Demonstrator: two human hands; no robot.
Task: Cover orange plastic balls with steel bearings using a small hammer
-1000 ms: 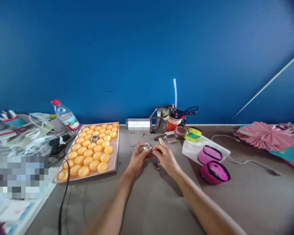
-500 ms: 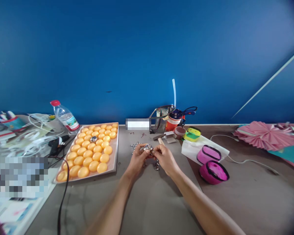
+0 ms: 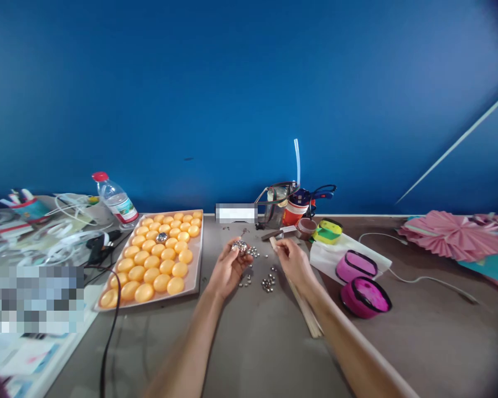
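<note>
My left hand (image 3: 228,271) is closed around a shiny silver studded piece (image 3: 241,246), held up at its fingertips. Loose silver beads (image 3: 268,283) lie on the grey table in small groups, some just right of that hand. My right hand (image 3: 292,260) is apart from it, fingers bent together at the upper end of some pale wooden strips (image 3: 305,309). Those strips run under my right wrist and forearm. Whether the fingertips pinch a strip or some small thing is hidden.
On the left stands a shallow tray (image 3: 197,257) of orange domes (image 3: 151,275), one silver. A bottle (image 3: 122,207), cables and clutter lie beyond it. At right are pink pouches (image 3: 366,297), a yellow-green one (image 3: 327,231) and pink folded paper (image 3: 456,237). A blue wall closes the back.
My hands were together at the silver piece; now my right hand has moved away to the right. The left has shifted slightly left, still holding the piece. More beads and strips show.
</note>
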